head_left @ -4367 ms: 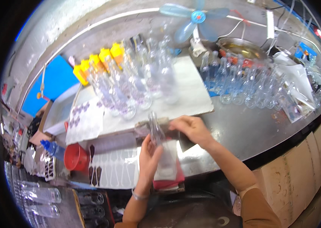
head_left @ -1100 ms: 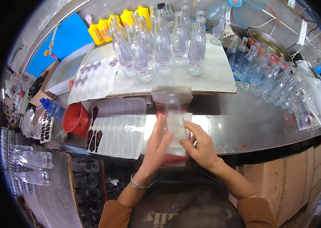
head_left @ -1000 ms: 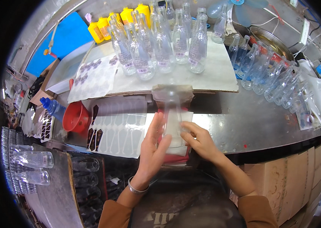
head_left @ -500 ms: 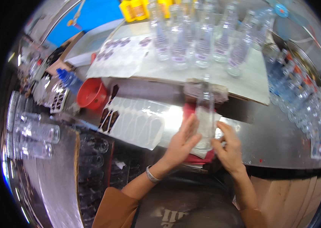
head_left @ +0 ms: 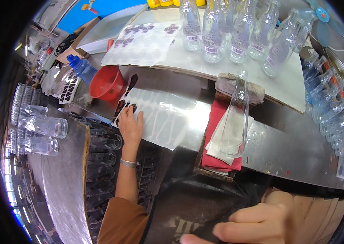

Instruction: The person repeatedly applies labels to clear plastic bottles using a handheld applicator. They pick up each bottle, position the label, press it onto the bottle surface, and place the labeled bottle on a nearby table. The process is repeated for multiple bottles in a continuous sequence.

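My left hand (head_left: 130, 128) reaches to the label sheet (head_left: 159, 122), its fingers stretched out and touching the dark decal labels (head_left: 122, 106) at the sheet's left end. Whether a fingertip has lifted a label edge, I cannot tell. Low at the front, in front of my apron, is my right hand (head_left: 257, 219), its fingers apart, partly cut off by the lower edge, with nothing seen in it. A clear glass bottle (head_left: 237, 122) lies on a white cloth (head_left: 216, 142) over a red pad (head_left: 214, 118), its neck on a folded rag (head_left: 223, 84). Neither hand touches the bottle.
Several labelled bottles (head_left: 212, 34) stand on a raised white board (head_left: 172, 55) beside a sheet of printed labels (head_left: 141, 44). A red bucket (head_left: 107, 85) and blue spray bottle (head_left: 83, 69) are at left. More bottles (head_left: 43, 126) lie far left; others (head_left: 326, 101) crowd the right.
Both hands have left the bottle, which stays on the cloth. My left hand has moved left to the dark labels; my right hand has drawn back toward my body. The view has shifted slightly.
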`<action>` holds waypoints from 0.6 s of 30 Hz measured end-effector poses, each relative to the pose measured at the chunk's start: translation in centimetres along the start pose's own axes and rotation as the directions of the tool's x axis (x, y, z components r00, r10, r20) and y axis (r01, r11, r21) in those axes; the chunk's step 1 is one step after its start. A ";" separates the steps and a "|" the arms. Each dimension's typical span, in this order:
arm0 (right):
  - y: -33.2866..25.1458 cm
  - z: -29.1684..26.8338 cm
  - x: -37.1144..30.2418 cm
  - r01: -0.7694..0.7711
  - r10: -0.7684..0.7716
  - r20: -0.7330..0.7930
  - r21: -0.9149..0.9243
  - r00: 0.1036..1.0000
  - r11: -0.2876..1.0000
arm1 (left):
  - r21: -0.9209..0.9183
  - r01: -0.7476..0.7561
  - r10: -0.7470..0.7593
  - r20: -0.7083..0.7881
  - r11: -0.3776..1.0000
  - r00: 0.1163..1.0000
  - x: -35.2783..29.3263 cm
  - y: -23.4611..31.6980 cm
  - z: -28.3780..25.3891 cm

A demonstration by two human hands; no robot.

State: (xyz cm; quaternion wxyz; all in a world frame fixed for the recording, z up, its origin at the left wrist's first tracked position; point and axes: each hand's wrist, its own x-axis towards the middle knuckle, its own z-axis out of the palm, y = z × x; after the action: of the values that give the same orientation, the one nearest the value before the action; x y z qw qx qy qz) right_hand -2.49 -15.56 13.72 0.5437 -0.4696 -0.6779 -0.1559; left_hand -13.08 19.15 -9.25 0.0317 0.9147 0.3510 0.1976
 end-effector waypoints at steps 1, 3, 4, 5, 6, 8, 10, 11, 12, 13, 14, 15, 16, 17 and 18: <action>-0.2 0.8 0.0 -0.004 0.004 -0.036 0.003 0.999 1.000 | 0.034 -0.016 0.017 -0.003 0.999 1.000 0.1 0.1 0.6; 0.2 1.9 0.2 0.045 -0.043 -0.060 0.025 0.997 0.999 | 0.071 -0.011 0.007 0.048 0.997 0.999 0.0 0.7 0.6; 0.4 2.4 0.0 0.061 -0.059 -0.092 0.011 0.994 0.998 | 0.089 -0.005 -0.001 0.074 0.996 0.997 -0.3 1.2 0.7; 0.3 2.8 -0.2 0.065 -0.066 -0.123 -0.007 0.990 0.998 | 0.058 -0.025 0.021 0.067 0.998 0.997 -1.1 1.2 0.9; 0.3 3.4 -0.3 0.076 -0.078 -0.158 -0.019 0.984 0.997 | 0.035 -0.062 0.059 0.061 0.997 0.996 -1.6 1.0 0.6; 0.5 1.3 -0.7 0.046 -0.044 -0.086 0.022 0.995 0.999 | -0.006 -0.124 0.124 0.045 0.992 0.991 -3.3 0.9 0.4; -1.2 -2.5 0.0 -0.264 0.248 0.191 0.061 0.950 0.963 | -0.071 -0.183 0.187 0.047 0.981 0.981 -3.7 2.0 -0.4; -1.7 -3.4 0.5 -0.358 0.333 0.271 0.047 0.903 0.932 | -0.079 -0.202 0.205 0.042 0.976 0.978 -4.0 2.7 -1.0; -1.6 -2.9 0.4 -0.287 0.268 0.220 0.060 0.938 0.956 | -0.095 -0.225 0.229 0.040 0.970 0.973 -4.2 3.2 -1.5; -1.2 -2.2 0.5 -0.213 0.197 0.175 0.077 0.965 0.974 | -0.105 -0.223 0.230 0.060 0.969 0.971 -4.8 3.2 -1.9; -0.1 0.2 0.1 -0.066 0.059 0.070 0.089 0.996 0.994 | -0.116 -0.224 0.234 0.080 0.968 0.969 -5.3 3.0 -2.2; 0.2 1.3 -0.3 -0.001 -0.002 0.032 0.093 0.999 0.996 | -0.130 -0.221 0.235 0.098 0.966 0.967 -5.9 2.8 -2.6; 0.5 2.4 -0.8 0.070 -0.069 -0.013 0.092 0.998 0.993 | -0.155 -0.218 0.235 0.101 0.964 0.967 -6.2 2.4 -3.1; 0.3 2.7 -1.3 0.054 -0.055 0.002 0.095 0.998 0.994 | -0.172 -0.215 0.230 0.074 0.961 0.970 -6.1 2.7 -3.0; 0.5 1.5 -1.1 -0.020 0.003 0.125 0.139 0.992 0.990 | -0.181 -0.209 0.220 0.038 0.961 0.975 -5.7 2.5 -3.2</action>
State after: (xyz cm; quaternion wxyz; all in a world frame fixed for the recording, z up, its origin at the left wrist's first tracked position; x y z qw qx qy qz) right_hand -3.00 -14.69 12.04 0.5329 -0.4431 -0.7169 -0.0752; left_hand -16.58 13.34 -7.79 0.1007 0.9464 0.2300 0.2034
